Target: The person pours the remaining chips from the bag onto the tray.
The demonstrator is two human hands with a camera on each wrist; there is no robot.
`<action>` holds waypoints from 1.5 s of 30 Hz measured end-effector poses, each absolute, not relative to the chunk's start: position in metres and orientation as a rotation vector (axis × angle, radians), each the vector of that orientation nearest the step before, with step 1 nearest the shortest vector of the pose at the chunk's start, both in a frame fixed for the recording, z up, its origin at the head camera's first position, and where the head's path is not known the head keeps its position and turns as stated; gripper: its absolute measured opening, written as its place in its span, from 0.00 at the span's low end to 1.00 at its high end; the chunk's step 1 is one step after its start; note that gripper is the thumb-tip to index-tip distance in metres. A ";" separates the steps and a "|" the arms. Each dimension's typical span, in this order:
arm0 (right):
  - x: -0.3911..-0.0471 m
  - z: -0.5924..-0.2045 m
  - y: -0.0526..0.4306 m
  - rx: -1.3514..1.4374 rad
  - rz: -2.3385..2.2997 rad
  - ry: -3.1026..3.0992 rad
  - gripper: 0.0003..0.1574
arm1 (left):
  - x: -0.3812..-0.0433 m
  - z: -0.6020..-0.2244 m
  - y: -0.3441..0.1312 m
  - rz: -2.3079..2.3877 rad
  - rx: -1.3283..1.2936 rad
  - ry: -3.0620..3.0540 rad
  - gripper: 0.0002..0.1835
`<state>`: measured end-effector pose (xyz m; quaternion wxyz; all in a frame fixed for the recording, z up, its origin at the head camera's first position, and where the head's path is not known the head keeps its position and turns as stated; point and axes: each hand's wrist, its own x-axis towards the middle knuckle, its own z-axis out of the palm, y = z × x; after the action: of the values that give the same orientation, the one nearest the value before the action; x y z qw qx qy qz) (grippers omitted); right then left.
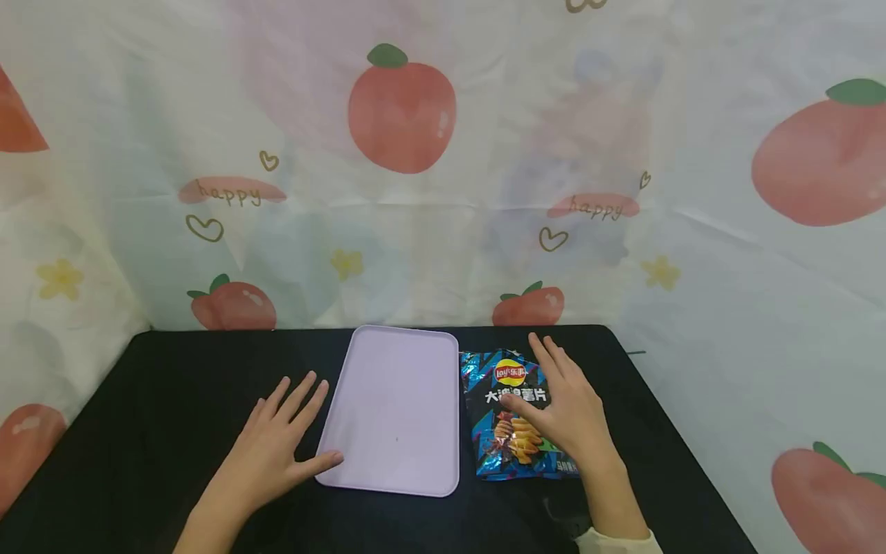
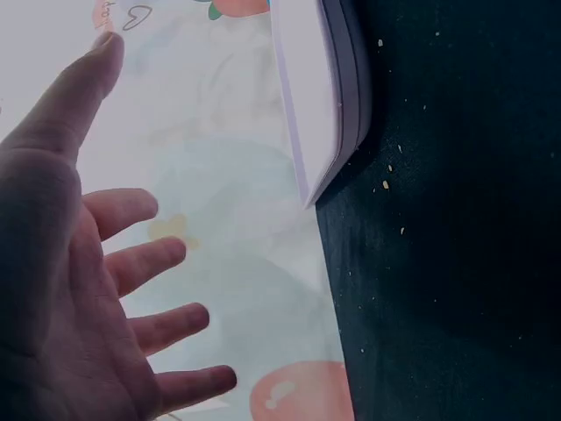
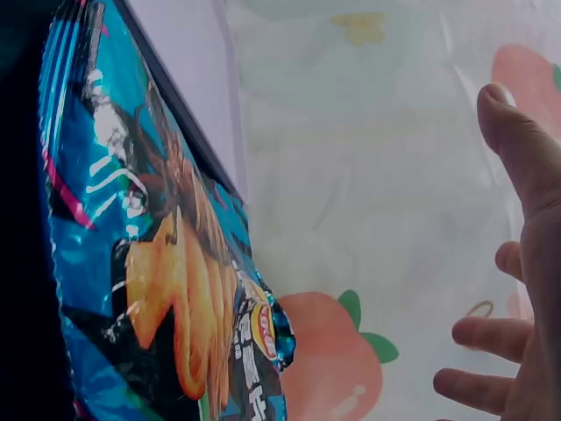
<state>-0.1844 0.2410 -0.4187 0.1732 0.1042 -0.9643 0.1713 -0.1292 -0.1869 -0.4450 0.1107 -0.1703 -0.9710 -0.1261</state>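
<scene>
Far to the left of the lilac rectangular tray (image 1: pixel 394 408), there's the pale backdrop (image 1: pixel 90 223), printed with red fruit and yellow flowers, and it runs on behind the tray and round to its right. Coming in now, the black tabletop (image 1: pixel 173 385), spreading out under the tray on every side; my left wrist view picks up pale crumbs (image 2: pixel 386 184) scattered on it near the tray. Here's my left hand (image 1: pixel 280 450), just left of the tray, wide, fingers spread, nothing in it; from above the thumb overlaps the tray's left edge, yet the wrist view shows them apart. Right of the tray, just beside its edge, lies the blue-and-black Lay's potato chip bag (image 1: pixel 508 438), face up, logo at the end farther from me. Over that bag hangs my right hand (image 1: pixel 571 412), also wide and holding nothing, and the wrist view shows it clear of the bag. Last, a pale sleeve (image 1: pixel 619 542), right of the tray and nearer me.
</scene>
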 end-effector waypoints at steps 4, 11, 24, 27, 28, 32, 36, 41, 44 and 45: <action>-0.184 -0.424 0.244 0.274 0.496 -2.755 0.64 | -0.127 -0.448 -0.187 -0.381 -0.502 -2.883 0.53; -0.188 -0.435 0.243 0.291 0.527 -2.816 0.63 | -0.127 -0.451 -0.188 -0.422 -0.472 -2.956 0.53; -0.192 -0.440 0.247 0.254 0.498 -2.902 0.64 | -0.127 -0.449 -0.188 -0.500 -0.437 -3.114 0.53; -0.193 -0.441 0.250 0.241 0.491 -2.931 0.64 | -0.127 -0.450 -0.187 -0.508 -0.430 -3.142 0.53; -0.193 -0.442 0.250 0.237 0.493 -2.942 0.64 | -0.127 -0.450 -0.187 -0.512 -0.428 -3.153 0.53; -0.194 -0.444 0.252 0.228 0.504 -2.982 0.65 | -0.126 -0.452 -0.187 -0.521 -0.418 -3.196 0.53; -0.195 -0.446 0.255 0.229 0.514 -2.999 0.65 | -0.126 -0.453 -0.187 -0.534 -0.410 -3.236 0.53; -0.197 -0.449 0.257 0.221 0.514 -3.024 0.65 | -0.127 -0.453 -0.187 -0.553 -0.398 -3.279 0.53; -0.198 -0.451 0.258 0.210 0.503 -3.047 0.65 | -0.128 -0.454 -0.188 -0.554 -0.401 -3.293 0.53; -0.198 -0.451 0.258 0.206 0.501 -3.053 0.65 | -0.128 -0.455 -0.188 -0.553 -0.398 -3.298 0.53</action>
<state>-0.1976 0.2580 -0.4514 0.0205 0.0663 -0.9844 0.1616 -0.1280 -0.1877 -0.4552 -0.1126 -0.1176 -0.9731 -0.1632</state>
